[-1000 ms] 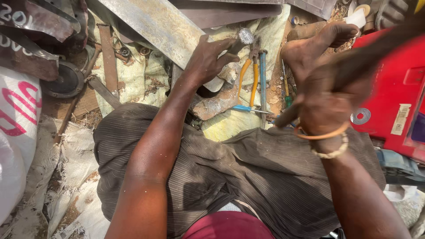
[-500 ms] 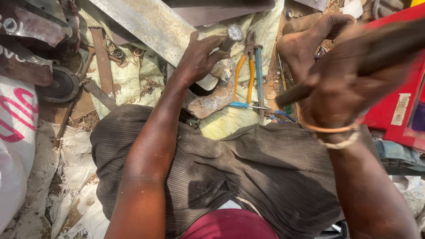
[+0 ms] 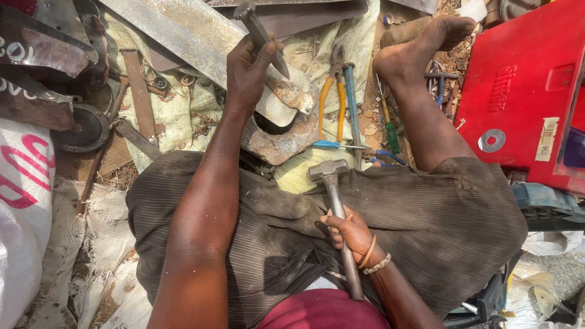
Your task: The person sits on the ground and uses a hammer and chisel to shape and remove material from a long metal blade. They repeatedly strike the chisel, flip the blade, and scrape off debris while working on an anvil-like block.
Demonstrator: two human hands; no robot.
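Head view, left hand [image 3: 247,73] gripping chisel [image 3: 262,36], right hand [image 3: 347,231] gripping hammer [image 3: 332,189] below it.

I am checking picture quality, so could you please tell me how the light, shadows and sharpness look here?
Head view: hard sunlight, sharp throughout; the left hand casts a dark shadow beside the grey metal chisel; pale glare on the white sack.

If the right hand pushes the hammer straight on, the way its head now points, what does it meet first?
Probably the rusty metal piece lying just beyond the hammer head, with the screwdriver close beside it. The right hand holds the hammer low over the lap, so depth is uncertain.
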